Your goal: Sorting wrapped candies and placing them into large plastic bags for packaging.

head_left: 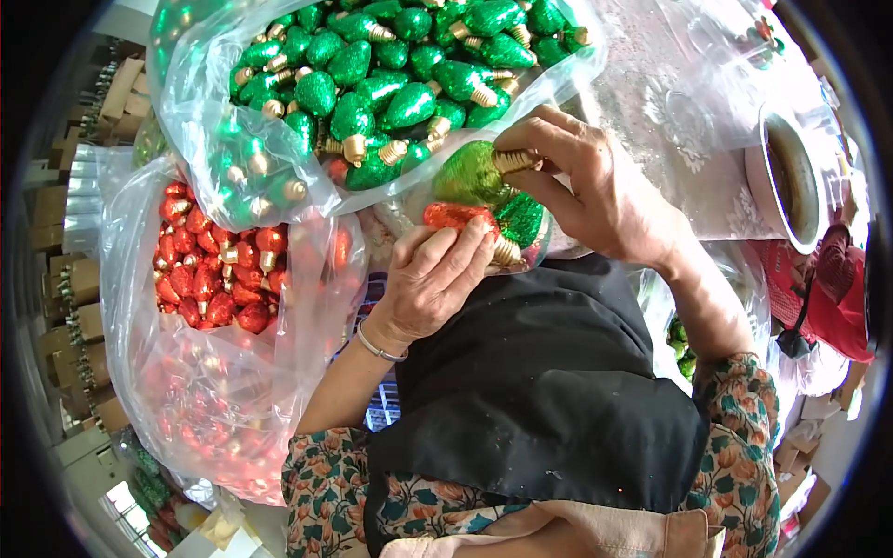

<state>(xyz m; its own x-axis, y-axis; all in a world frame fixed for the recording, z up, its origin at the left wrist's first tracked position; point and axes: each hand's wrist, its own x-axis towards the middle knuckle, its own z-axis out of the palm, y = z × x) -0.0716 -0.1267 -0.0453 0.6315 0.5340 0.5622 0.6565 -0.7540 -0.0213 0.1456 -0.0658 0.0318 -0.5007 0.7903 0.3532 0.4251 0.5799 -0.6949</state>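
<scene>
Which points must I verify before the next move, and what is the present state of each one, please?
1. Right hand has the lime-green bulb by its gold base: ok.
2. Left hand has the red bulb: ok.
3. Dark green bulb between the hands is firmly held: cannot tell; its support is partly hidden.
4. Red bulb pile is free of plastic: not ok; clear film covers its lower part.
5. White bowl is apart from both hands: ok.

Black apron (549,423), bangle (376,349) (silver, perhaps)
</scene>
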